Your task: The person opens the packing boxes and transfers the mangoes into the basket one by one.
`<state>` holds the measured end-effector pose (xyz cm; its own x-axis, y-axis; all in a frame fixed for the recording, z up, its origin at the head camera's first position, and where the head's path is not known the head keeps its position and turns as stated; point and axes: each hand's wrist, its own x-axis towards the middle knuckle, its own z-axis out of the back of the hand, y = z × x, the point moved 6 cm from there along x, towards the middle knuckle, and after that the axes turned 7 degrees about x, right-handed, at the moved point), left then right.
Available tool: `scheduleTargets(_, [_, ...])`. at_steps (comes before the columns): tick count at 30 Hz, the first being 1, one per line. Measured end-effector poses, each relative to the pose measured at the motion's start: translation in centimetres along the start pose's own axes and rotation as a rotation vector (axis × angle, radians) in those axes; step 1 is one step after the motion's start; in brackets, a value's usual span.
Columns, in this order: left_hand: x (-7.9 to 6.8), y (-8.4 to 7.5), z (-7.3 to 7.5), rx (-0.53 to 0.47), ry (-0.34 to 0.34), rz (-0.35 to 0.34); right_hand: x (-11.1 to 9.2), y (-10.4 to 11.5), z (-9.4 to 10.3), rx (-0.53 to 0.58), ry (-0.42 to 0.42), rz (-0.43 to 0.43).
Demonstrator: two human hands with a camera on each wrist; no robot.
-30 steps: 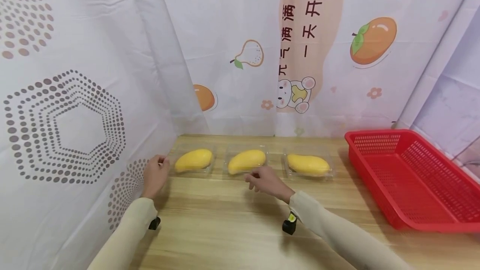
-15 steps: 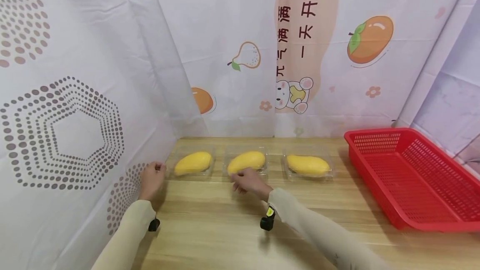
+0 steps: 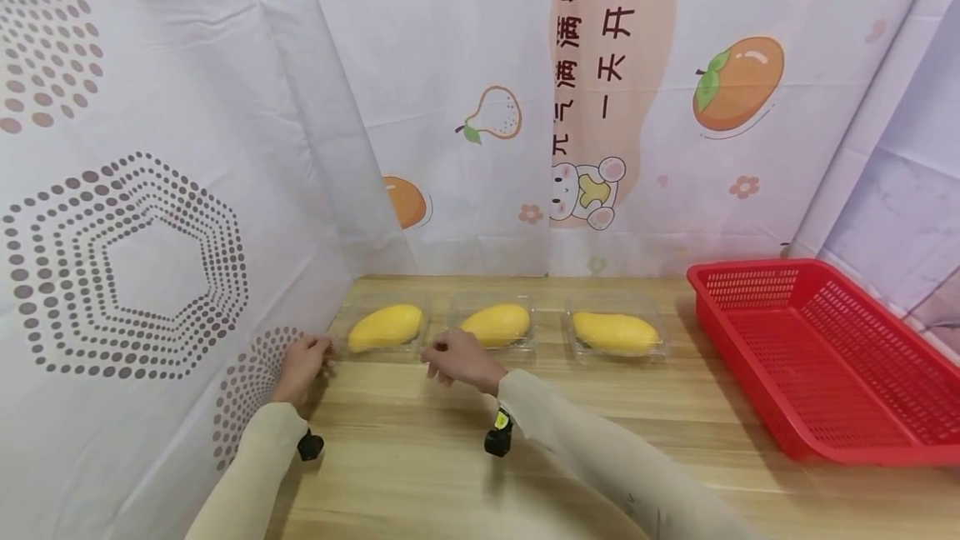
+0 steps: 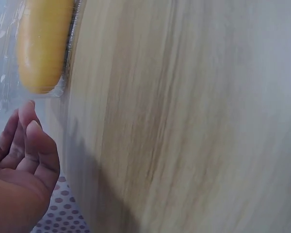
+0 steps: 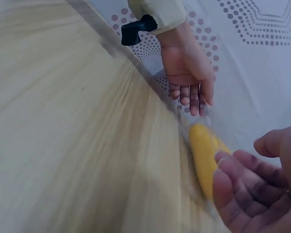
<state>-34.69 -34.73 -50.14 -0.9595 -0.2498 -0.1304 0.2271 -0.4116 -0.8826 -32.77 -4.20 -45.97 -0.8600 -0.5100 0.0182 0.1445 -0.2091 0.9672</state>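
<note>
Three clear plastic boxes stand in a row at the back of the table, each with a yellow mango inside. The left mango lies in the left box, between my two hands. My left hand, fingers loosely bent, has its fingertips right at that box's left end. Over the table in front of the boxes, my right hand reaches left with relaxed fingers and holds nothing. It overlaps the lower left of the middle mango in the head view. The right mango sits in its own box farther along.
A red plastic basket stands at the right of the wooden table. Close beside my left arm hangs a dotted white curtain; a printed curtain closes off the back.
My right hand has moved left, from the middle box toward the left one. My left hand has come slightly lower, its fingers now pointing more toward the left box.
</note>
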Motion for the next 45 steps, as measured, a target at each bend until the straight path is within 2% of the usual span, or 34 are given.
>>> scheduleTargets(2, [0.1, 0.4, -0.1, -0.029, 0.018, 0.016, 0.6, 0.8, -0.6, -0.062, 0.003, 0.049])
scheduleTargets(4, [0.1, 0.7, -0.2, -0.053, 0.032, 0.031, 1.3, 1.6, -1.3, -0.182, -0.012, 0.104])
scheduleTargets(10, [0.3, 1.3, -0.4, -0.192, 0.075, 0.093, 3.1, 4.0, -3.6, -0.654, -0.074, 0.229])
scheduleTargets(13, [0.2, 1.4, -0.5, -0.268, 0.107, 0.108, 3.7, 4.7, -4.4, -0.852, -0.092, 0.214])
scheduleTargets(17, [-0.1, 1.3, -0.5, -0.354, 0.148, 0.108, 4.2, 4.5, -5.1, -1.040, -0.043, 0.122])
scheduleTargets(20, [-0.2, 1.3, -0.5, -0.403, 0.174, 0.098, 4.3, 4.0, -5.3, -1.097, 0.003, 0.067])
scheduleTargets(24, [-0.3, 1.3, -0.4, -0.408, 0.206, 0.078, 4.1, 3.7, -5.5, -1.120, 0.029, 0.049])
scheduleTargets(27, [-0.4, 1.5, -0.3, -0.394, 0.204, 0.075, 4.1, 3.7, -5.8, -1.164, 0.039, 0.085])
scheduleTargets(34, [-0.9, 1.7, -0.2, -0.392, 0.162, 0.104, 4.8, 4.7, -7.5, -1.332, 0.052, 0.246])
scheduleTargets(40, [-1.3, 1.6, -0.4, -0.348, 0.133, 0.118, 5.9, 4.7, -10.0, -1.357, 0.082, 0.284])
scheduleTargets(45, [-1.6, 1.7, -0.2, -0.376, 0.108, 0.121, 6.9, 5.3, -12.0, -1.409, 0.100, 0.304])
